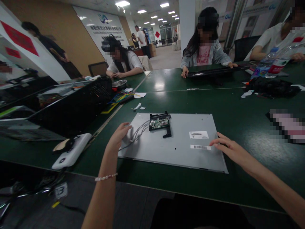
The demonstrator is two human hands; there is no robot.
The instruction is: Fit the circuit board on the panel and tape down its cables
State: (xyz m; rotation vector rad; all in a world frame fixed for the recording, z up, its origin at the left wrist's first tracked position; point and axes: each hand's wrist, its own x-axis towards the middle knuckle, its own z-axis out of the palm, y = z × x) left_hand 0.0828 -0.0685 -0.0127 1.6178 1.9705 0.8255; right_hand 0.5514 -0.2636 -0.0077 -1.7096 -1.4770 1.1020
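Observation:
A grey metal-backed display panel (152,149) lies flat on the green table. On its upper middle sits a small green circuit board (159,123) in a black plastic bracket (168,132). Thin grey cables (137,133) run from the board toward the panel's left edge. My left hand (119,134) is at that left edge, fingers stretched out over the corner, holding nothing visible. At the opposite edge, my right hand (225,145) has its fingers apart, with fingertips by the barcode sticker (200,147). Whether the fingertips press on the panel I cannot tell.
Left of the panel stand an open black computer case (78,98) and a white device (72,151). Paper scraps (137,106) lie beyond the panel. A phone (289,125), a black bundle (273,87) and bottles (277,65) are on the right. Several people sit opposite.

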